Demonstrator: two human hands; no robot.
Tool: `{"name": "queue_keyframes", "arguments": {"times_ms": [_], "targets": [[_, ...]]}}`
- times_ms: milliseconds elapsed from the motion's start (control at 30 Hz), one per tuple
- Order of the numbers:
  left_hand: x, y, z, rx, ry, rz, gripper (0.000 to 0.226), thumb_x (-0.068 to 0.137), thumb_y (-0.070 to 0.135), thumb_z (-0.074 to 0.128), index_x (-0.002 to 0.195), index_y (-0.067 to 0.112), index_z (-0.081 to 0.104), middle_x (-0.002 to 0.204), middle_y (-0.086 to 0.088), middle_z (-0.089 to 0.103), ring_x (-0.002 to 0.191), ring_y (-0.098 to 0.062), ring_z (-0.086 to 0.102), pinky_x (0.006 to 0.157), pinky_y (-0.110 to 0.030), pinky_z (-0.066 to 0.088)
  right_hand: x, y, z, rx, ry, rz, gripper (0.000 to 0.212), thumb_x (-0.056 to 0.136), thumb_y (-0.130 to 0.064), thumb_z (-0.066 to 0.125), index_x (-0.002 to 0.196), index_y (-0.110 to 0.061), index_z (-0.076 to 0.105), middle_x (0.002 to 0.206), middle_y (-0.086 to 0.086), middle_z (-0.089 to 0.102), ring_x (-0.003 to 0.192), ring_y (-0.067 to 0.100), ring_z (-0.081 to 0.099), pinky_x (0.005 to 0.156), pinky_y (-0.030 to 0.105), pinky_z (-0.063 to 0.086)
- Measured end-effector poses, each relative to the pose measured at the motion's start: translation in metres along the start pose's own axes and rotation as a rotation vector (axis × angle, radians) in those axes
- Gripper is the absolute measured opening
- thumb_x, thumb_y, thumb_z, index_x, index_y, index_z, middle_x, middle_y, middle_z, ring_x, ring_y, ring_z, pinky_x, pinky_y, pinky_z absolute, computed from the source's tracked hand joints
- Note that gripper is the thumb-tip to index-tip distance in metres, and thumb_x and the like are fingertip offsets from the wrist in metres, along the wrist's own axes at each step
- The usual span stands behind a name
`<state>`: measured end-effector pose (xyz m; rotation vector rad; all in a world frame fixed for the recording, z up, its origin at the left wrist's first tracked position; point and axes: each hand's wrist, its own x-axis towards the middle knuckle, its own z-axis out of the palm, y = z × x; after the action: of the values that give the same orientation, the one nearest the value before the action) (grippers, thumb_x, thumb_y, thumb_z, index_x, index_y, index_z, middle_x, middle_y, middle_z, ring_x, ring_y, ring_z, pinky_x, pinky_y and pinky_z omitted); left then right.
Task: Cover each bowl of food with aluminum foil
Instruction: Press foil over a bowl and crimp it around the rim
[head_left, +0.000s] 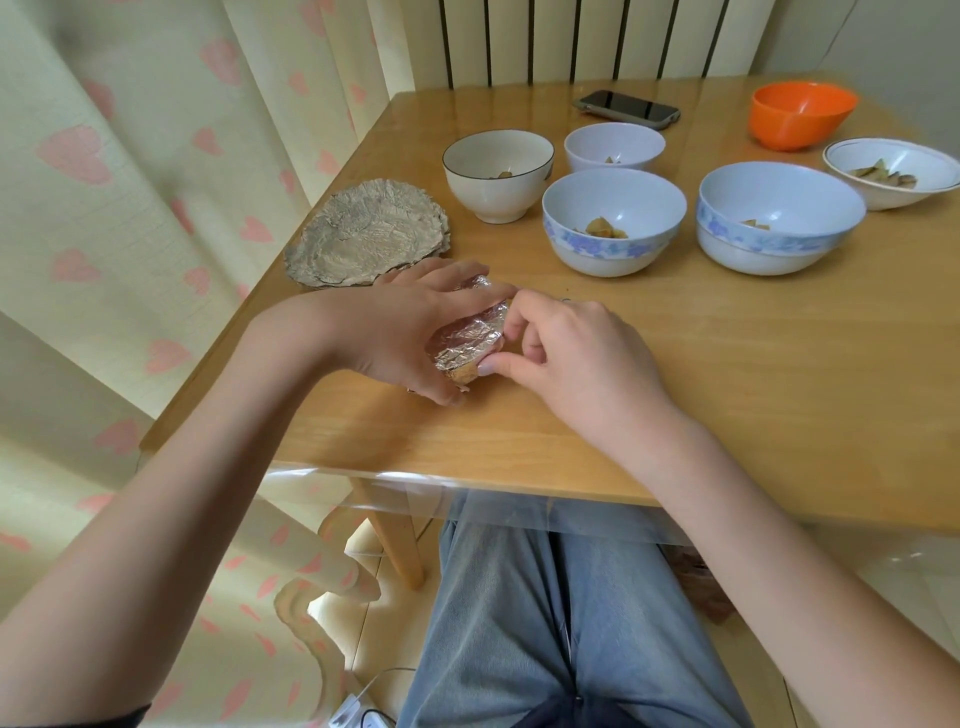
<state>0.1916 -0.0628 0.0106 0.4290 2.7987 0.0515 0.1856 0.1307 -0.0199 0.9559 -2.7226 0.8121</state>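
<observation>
A small bowl wrapped in aluminum foil (467, 338) sits near the table's front left. My left hand (410, 332) curls over and around it from the left. My right hand (566, 353) pinches the foil's edge on the bowl's right side. A stack of crumpled round foil sheets (363, 234) lies at the table's left edge. Behind stand several uncovered bowls with bits of food: a white bowl with a dark rim (498, 174), a small pale bowl (613, 148), two blue-patterned bowls (613, 221) (779, 218), and a shallow white bowl (893, 174).
An orange bowl (800, 114) and a dark phone (626, 108) lie at the far side of the wooden table (727, 389). A heart-print curtain (130, 182) hangs to the left. A clear plastic cover overhangs the front edge above my legs.
</observation>
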Motion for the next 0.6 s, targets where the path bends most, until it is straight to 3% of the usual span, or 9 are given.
{"name": "queue_keyframes", "arguments": {"times_ms": [133,233,333,467,600], "targets": [[0.000,0.003,-0.001,0.018,-0.014,-0.014,0.109,0.059,0.068,0.058,0.151,0.050,0.002,0.161,0.012,-0.003,0.149,-0.015,-0.005,0.118,-0.055,0.013,0.007,0.003,-0.007,0.012,-0.038,0.001,0.028,0.078,-0.050,0.068,0.084,-0.025,0.057,0.074,-0.008,0.061,0.077,0.017,0.058,0.061,0.030,0.041],[-0.001,0.004,-0.001,0.026,-0.014,-0.015,0.107,0.071,0.061,0.072,0.151,0.049,0.002,0.161,0.012,-0.003,0.149,-0.013,-0.007,0.119,-0.052,0.010,0.017,0.002,-0.016,0.033,-0.088,0.013,0.027,0.071,-0.048,0.075,0.074,-0.025,0.060,0.067,-0.009,0.058,0.072,0.013,0.055,0.060,0.029,0.041],[-0.001,0.005,-0.001,0.039,0.012,0.005,0.100,0.078,0.051,0.073,0.151,0.048,0.005,0.159,0.013,0.000,0.148,-0.013,-0.005,0.118,-0.050,0.011,0.026,0.002,-0.021,0.017,-0.117,0.008,0.030,0.065,-0.047,0.080,0.068,-0.022,0.063,0.064,-0.010,0.056,0.069,0.011,0.052,0.060,0.029,0.042],[-0.001,0.007,0.001,0.029,0.028,-0.010,0.095,0.078,0.049,0.072,0.151,0.045,0.011,0.158,0.013,0.002,0.147,-0.012,-0.004,0.117,-0.053,0.014,0.029,0.006,-0.023,0.017,-0.094,-0.050,0.034,0.063,-0.045,0.082,0.077,-0.024,0.059,0.069,-0.009,0.056,0.068,0.009,0.050,0.059,0.029,0.040],[-0.002,0.012,-0.001,0.019,0.035,-0.022,0.090,0.078,0.047,0.072,0.150,0.041,0.018,0.158,0.012,0.004,0.145,-0.010,-0.002,0.116,-0.055,0.017,0.022,0.016,-0.022,0.162,-0.122,-0.226,0.032,0.071,-0.028,0.080,0.095,-0.030,0.059,0.087,-0.010,0.055,0.068,0.006,0.052,0.066,0.037,0.048]]}}
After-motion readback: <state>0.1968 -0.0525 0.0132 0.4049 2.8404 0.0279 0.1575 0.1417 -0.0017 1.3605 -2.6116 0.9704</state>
